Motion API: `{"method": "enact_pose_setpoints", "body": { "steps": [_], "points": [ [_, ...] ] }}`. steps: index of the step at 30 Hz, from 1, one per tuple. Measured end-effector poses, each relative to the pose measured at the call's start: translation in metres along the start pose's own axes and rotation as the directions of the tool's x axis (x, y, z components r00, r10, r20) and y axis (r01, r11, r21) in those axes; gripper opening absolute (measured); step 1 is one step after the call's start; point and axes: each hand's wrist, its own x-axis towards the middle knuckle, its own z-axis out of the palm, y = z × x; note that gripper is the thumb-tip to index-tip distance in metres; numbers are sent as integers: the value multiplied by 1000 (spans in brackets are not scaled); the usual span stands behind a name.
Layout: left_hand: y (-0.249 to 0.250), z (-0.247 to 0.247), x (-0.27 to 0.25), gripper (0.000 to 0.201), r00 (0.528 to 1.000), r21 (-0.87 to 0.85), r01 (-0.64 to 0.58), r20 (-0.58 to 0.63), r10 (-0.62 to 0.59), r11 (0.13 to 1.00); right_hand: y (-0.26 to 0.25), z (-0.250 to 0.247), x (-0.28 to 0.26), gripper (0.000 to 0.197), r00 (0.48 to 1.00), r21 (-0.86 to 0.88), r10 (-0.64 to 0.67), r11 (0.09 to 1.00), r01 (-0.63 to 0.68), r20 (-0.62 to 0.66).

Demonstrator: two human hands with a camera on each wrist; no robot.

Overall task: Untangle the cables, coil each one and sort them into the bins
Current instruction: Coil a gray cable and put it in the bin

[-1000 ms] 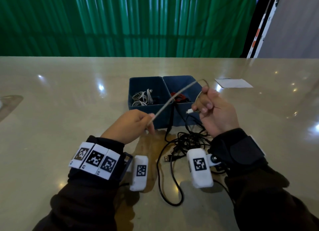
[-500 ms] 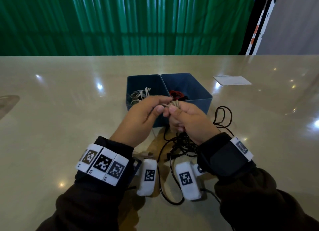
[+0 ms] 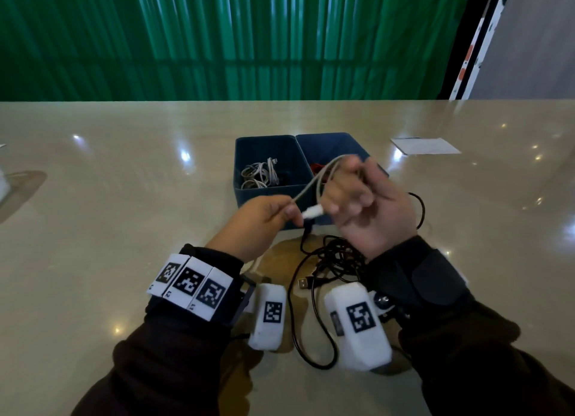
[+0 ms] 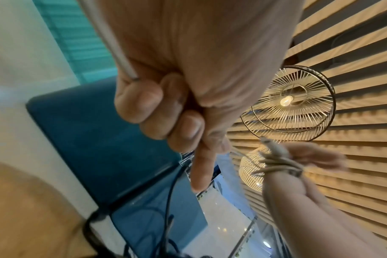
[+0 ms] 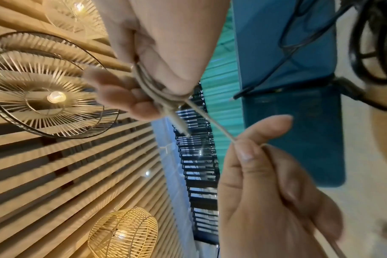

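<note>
A pale grey cable [image 3: 314, 184] stretches between my two hands above the bins. My left hand [image 3: 287, 212] pinches one strand of it between thumb and forefinger. My right hand [image 3: 345, 195] is raised, with the cable looped round its fingers and a white plug [image 3: 312, 212] hanging below them. In the right wrist view the loops [image 5: 157, 92] wrap the fingers and the left hand [image 5: 250, 148] pinches the strand. The left wrist view shows my curled left fingers [image 4: 166, 113] on the cable [image 4: 108, 38]. A tangle of black cables [image 3: 336, 257] lies on the table under my right wrist.
Two blue bins stand side by side behind my hands: the left bin [image 3: 264, 198] holds coiled white cables [image 3: 259, 176], the right bin [image 3: 329, 142] a red cable [image 3: 317, 167]. A black USB plug [image 3: 303, 283] lies near my wrists. White paper [image 3: 424, 145] lies far right.
My hands were pressed together in front of the bins; now they have parted. The right hand has risen with cable looped on its fingers, and the left has drawn back along the strand.
</note>
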Motion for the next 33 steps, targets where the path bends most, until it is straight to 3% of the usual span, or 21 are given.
{"method": "enact_pose_setpoints", "body": {
  "steps": [2, 4, 5, 6, 8, 9, 11, 13, 14, 17, 19, 23, 25, 28, 31, 33],
  "points": [
    [4, 6, -1, 28, 991, 0, 41, 127, -41, 999, -7, -2, 1, 37, 974, -1, -152, 988, 154, -166],
    [12, 9, -1, 25, 975, 21, 24, 222, -28, 999, -11, -6, 0, 35, 913, -215, -288, 949, 231, -288],
    [15, 10, -2, 24, 965, 30, 2, 261, -10, 1000, -11, -9, 0, 33, 896, -366, -344, 901, 231, -280],
    [18, 11, -2, 23, 958, 42, -31, 286, 17, 999, -10, -12, 0, 30, 891, -534, -384, 820, 208, -242],
    [20, 10, -3, 21, 960, 65, -111, 265, 90, 992, -7, -18, -1, 26, 907, -837, -396, 537, 105, -140],
    [21, 8, -3, 21, 967, 61, -151, 218, 134, 987, -5, -20, -2, 24, 929, -929, -357, 367, 44, -96],
    [20, 3, -5, 23, 975, 42, -214, 63, 211, 976, -3, -17, -2, 21, 985, -994, -149, 73, -81, -91],
    [17, -3, -5, 26, 960, 1, -264, -99, 262, 965, -2, -8, -3, 22, 979, -982, 91, -73, -174, -180],
    [16, -5, -5, 28, 948, -30, -282, -164, 274, 959, 0, -4, -5, 26, 960, -975, 167, -45, -219, -224],
    [14, -10, -5, 24, 907, -8, -310, -302, 293, 951, 1, 5, -8, 47, 928, -913, 268, 248, -325, -258],
    [13, -12, -5, 15, 896, -8, -287, -355, 265, 958, -1, 4, -8, 57, 913, -852, 342, 386, -354, -224],
    [6, -13, -4, 17, 910, -44, -204, -377, 172, 978, 0, 0, -8, 41, 905, -667, 423, 664, -338, -38],
    [6, -12, -3, 18, 939, -32, -128, -325, 111, 991, 0, -2, -7, 37, 926, -509, 358, 823, -253, 118],
    [9, -5, -2, 24, 997, -6, 19, -74, -20, 1000, 0, -3, -3, 33, 969, -268, 148, 959, -92, 200],
    [13, 4, -3, 22, 988, 30, 55, 141, -58, 998, 1, -5, -2, 37, 999, -221, -39, 975, 40, 9],
    [18, 6, -4, 22, 976, 89, 22, 215, -41, 996, 2, -8, -2, 36, 985, -343, -106, 938, 54, -135]
  ]
}}
